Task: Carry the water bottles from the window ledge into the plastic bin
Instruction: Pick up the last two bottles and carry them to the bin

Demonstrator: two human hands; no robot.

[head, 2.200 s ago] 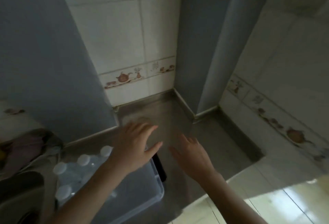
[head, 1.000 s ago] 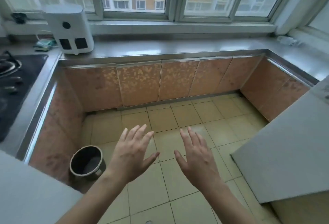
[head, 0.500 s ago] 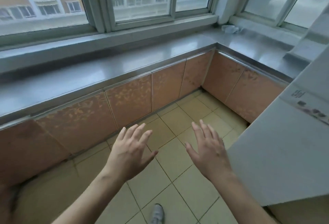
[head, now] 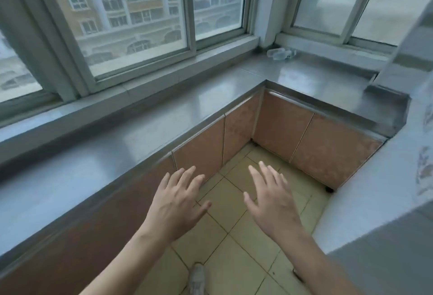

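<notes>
Clear water bottles lie on their sides on the steel window ledge, in the far corner under the window frame. How many lie there is hard to tell. My left hand and my right hand hover palm-down over the tiled floor, fingers spread, holding nothing. Both are well short of the bottles, which lie up and to the right of them. The plastic bin is out of view.
An L-shaped steel counter with orange cabinet doors wraps around the floor space. A grey block juts in at the right. My shoe shows at the bottom edge.
The view has swung from the bin to the window counter and then moved right, toward the corner. The bottles now look larger and closer. Both hands have stayed empty and spread.
</notes>
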